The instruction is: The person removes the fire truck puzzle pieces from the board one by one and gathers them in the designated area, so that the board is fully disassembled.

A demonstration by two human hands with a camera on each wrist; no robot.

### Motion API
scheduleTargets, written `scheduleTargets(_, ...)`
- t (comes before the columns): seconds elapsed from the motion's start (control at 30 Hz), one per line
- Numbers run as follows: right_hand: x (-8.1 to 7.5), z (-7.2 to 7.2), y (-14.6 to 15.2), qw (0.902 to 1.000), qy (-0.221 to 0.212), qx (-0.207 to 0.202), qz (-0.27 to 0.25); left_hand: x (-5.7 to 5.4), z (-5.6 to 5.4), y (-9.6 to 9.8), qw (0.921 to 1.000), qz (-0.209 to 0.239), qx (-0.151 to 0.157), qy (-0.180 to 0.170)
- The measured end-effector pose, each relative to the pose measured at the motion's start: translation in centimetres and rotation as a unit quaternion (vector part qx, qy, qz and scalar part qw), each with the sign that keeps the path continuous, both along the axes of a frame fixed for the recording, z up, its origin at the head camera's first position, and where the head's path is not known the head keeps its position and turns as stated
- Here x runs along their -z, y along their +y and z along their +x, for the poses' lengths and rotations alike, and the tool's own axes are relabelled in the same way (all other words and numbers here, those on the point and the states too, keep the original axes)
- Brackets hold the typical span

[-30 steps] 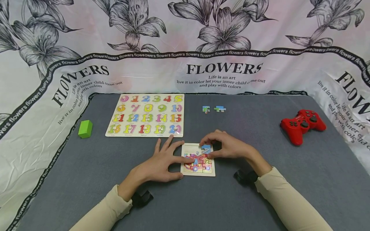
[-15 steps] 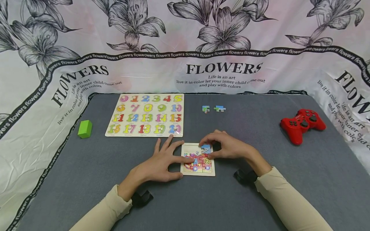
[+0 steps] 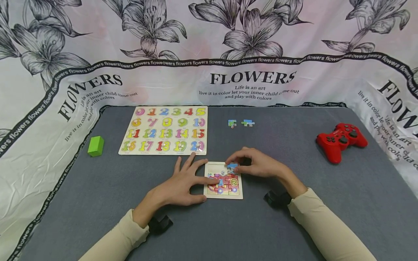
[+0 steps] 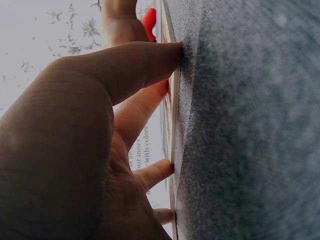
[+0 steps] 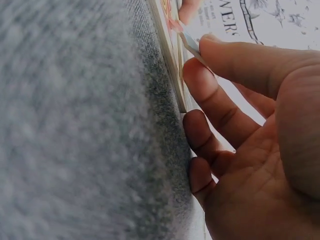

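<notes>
A small square jigsaw board (image 3: 214, 166) lies at the middle of the table, with a red and pink picture pieced together in its lower part. My left hand (image 3: 176, 188) is spread at its left side, the index finger resting on the picture and the thumb at the lower left edge. At the upper right of the board, my right hand (image 3: 261, 163) pinches a blue puzzle piece (image 3: 232, 166) between thumb and finger. In the right wrist view this puzzle piece (image 5: 190, 44) is tilted, its outer edge raised off the board.
Two loose puzzle pieces (image 3: 248, 123) lie farther back. A number board (image 3: 163, 154) stands behind my left hand, with a green block (image 3: 96, 146) to its left. A red game controller (image 3: 341, 141) is at the right. Flower-printed cloth (image 3: 169, 85) borders the table's back.
The right thumb has shifted slightly up and the blue puzzle piece has tipped up from lying nearly flat. The left hand stays where it was.
</notes>
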State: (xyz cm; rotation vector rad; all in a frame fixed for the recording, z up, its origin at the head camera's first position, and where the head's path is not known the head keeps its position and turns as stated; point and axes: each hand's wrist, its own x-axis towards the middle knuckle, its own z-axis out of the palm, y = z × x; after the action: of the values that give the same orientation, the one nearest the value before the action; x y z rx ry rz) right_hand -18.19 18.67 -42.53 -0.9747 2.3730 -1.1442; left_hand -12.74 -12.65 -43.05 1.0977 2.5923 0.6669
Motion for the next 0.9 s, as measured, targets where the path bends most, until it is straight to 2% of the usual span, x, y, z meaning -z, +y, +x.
scheduleTargets(0.27, 0.0, -0.2, 0.3, 0.9982, -0.030, 0.011, -0.050, 0.1, 0.0, 0.0, 1.0000, -0.004, 0.002, 0.002)
scheduleTargets(0.4, 0.1, -0.4, 0.4, 0.9969, -0.031, 0.013, -0.071, 0.1, 0.0, 0.0, 1.0000, -0.001, 0.003, 0.001)
scheduleTargets(0.7, -0.2, -0.7, 1.1, 0.9961, -0.017, 0.038, -0.078, 0.1, 0.0, 0.1, 1.0000, -0.002, 0.001, 0.000)
scheduleTargets(0.9, -0.3, -1.7, 2.6, 0.9943, -0.004, 0.072, -0.079, 0.0, 0.1, 0.1, 1.0000, -0.001, 0.000, -0.001)
